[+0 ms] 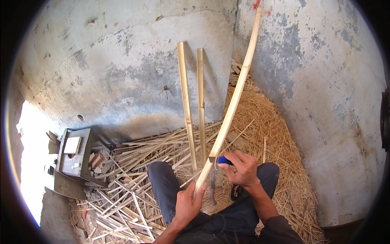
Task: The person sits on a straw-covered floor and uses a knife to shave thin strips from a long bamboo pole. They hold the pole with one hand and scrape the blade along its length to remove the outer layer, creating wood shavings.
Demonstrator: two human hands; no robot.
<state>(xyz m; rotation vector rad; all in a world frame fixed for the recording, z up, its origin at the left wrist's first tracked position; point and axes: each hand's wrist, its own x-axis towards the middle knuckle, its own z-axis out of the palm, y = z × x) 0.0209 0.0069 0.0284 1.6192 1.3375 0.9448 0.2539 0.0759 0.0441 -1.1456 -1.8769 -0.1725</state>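
A long pale split bamboo strip (233,107) slants from between my knees up toward the far right. My left hand (188,205) is closed around its lower end. In my right hand (242,167) is a blue-handled knife (225,161); its short dark blade lies across the strip just above my left hand. The fingers hide part of the handle. Below the blade, between my legs, stands a blurred greyish tool (213,191) with a brown curved end, whose kind I cannot make out.
Two bamboo strips (187,101) lean against the worn plaster wall (134,81). Thin split sticks (134,203) litter the floor at left, and shavings (264,122) are heaped in the corner and at right. A dark wooden stand (83,150) lies at far left by a bright opening.
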